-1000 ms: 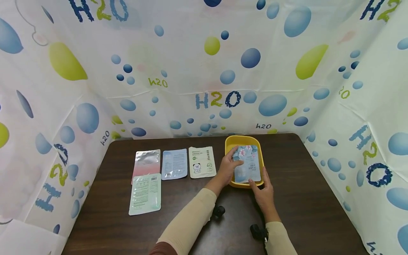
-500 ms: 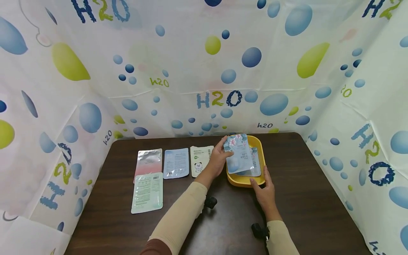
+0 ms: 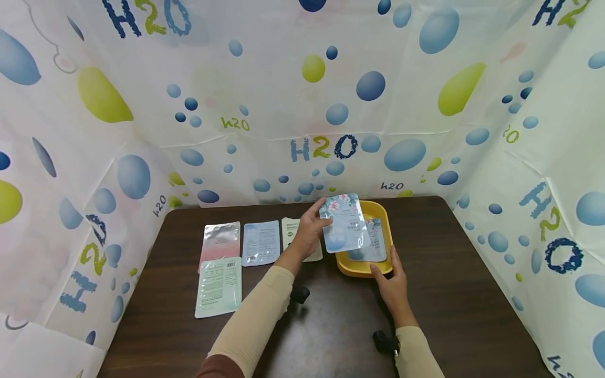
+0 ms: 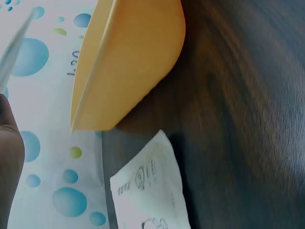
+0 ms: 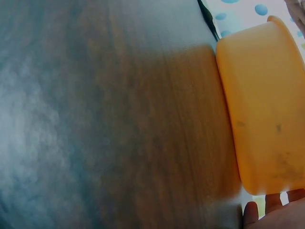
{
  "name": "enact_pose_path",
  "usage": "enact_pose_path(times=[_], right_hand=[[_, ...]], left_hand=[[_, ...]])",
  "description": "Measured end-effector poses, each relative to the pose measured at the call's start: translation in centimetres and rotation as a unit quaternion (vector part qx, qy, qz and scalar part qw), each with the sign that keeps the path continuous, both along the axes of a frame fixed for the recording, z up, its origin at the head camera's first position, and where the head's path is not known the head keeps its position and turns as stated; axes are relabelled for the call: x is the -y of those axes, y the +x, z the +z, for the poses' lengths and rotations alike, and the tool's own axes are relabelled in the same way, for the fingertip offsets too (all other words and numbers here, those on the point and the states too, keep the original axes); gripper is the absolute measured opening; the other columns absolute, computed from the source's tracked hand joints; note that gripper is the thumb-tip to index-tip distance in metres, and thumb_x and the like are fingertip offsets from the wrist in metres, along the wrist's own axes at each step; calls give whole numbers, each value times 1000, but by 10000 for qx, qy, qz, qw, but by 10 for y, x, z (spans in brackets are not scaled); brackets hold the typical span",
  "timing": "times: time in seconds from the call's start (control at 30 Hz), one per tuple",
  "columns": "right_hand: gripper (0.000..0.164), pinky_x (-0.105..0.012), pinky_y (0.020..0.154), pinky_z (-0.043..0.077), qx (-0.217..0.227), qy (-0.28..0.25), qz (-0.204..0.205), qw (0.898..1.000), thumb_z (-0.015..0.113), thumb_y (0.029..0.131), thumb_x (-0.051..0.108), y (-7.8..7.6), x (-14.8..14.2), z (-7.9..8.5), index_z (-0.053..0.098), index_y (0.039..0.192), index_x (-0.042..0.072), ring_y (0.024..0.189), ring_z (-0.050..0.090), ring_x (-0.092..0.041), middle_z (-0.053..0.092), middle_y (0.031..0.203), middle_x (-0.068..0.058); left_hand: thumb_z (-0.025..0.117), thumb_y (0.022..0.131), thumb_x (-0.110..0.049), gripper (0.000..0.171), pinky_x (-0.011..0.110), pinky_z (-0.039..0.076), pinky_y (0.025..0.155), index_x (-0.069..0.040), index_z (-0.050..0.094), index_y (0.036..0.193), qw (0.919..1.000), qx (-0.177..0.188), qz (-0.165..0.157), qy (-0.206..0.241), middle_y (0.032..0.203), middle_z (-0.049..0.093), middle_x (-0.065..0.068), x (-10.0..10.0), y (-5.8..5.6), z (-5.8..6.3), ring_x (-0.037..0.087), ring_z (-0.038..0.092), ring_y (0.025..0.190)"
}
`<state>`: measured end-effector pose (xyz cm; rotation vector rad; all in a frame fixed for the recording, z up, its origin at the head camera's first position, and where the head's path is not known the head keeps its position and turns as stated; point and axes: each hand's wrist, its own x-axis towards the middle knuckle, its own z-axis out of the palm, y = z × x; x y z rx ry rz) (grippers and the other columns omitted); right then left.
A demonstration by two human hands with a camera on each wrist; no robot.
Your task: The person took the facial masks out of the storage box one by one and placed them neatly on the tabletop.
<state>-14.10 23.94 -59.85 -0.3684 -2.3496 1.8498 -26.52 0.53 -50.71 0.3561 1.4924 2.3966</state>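
Note:
My left hand (image 3: 304, 239) pinches a blue, flower-printed sheet mask packet (image 3: 345, 226) by its left edge, thumb on top, over the left side of a yellow plastic bin (image 3: 361, 270). In the left wrist view that packet (image 4: 14, 52) shows edge-on, above the table. A second blue packet (image 3: 373, 253) lies inside the bin, partly covered by the held one. My right hand (image 3: 394, 291) holds the bin's near right corner, thumb at the front and fingers along the side. Below the bin in the right wrist view, the fingers of my right hand (image 5: 281, 217) appear.
Left of the bin lies a cream panda packet (image 3: 290, 231), partly hidden by my left hand. Further left are a light blue packet (image 3: 261, 242), a silver-pink packet (image 3: 221, 241) and a green packet (image 3: 218, 289) overlapping it. A printed curtain (image 3: 264, 94) stands behind the table.
My left hand has lifted the flower-printed packet from the bin and moved it left, uncovering another packet inside. My right hand stays at the bin's corner.

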Motion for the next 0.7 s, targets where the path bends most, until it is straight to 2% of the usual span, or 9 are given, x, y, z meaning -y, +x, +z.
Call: enact_pose_path(times=[0.13, 0.27, 0.37, 0.47, 0.6, 0.7], right_hand=[[89, -53, 129, 12, 69, -22, 18, 10000, 69, 98, 33, 0, 1, 2, 11, 165, 25, 161, 9, -30, 8, 174, -5], [88, -50, 129, 12, 131, -99, 54, 9999, 68, 99, 30, 0, 1, 4, 10, 165, 25, 161, 8, -28, 7, 174, -4], [88, -48, 130, 13, 152, -103, 58, 9998, 68, 99, 28, 0, 1, 6, 10, 165, 25, 161, 8, -26, 7, 174, -3], [88, -49, 129, 12, 105, -118, 73, 9998, 68, 99, 24, 4, 4, 18, 11, 165, 20, 161, 8, -27, 8, 174, -6], [86, -50, 129, 12, 98, -171, 120, 9997, 66, 99, 18, 10, 10, 38, 11, 165, 11, 161, 8, -30, 8, 173, -11], [85, -49, 129, 13, 98, -157, 128, 9997, 66, 99, 18, 12, 12, 42, 11, 165, 10, 161, 8, -30, 8, 173, -11]], left_hand=[[51, 97, 8, 73, 17, 56, 85, -5, 22, 163, 9999, 4, 84, -84, 162, 32, 21, 12, -1, 4, 10, 57, 115], [52, 96, 8, 71, 18, 56, 83, -4, 26, 161, 9994, 31, 307, -176, 163, 32, 19, 23, -3, 7, 11, 57, 114], [55, 95, 8, 68, 17, 56, 82, -1, 32, 159, 9980, 51, 592, -203, 162, 34, 17, 31, -4, 9, 11, 58, 113], [57, 95, 9, 65, 15, 54, 84, 1, 37, 156, 9956, -43, 899, -264, 163, 35, 16, 38, -5, 12, 14, 56, 120], [59, 95, 10, 60, 13, 53, 88, 2, 43, 153, 9906, -194, 1256, -514, 166, 33, 14, 51, -4, 18, 25, 49, 136], [59, 95, 10, 59, 13, 54, 89, 1, 46, 151, 9875, -203, 1397, -701, 163, 37, 16, 63, -3, 22, 31, 47, 140]])
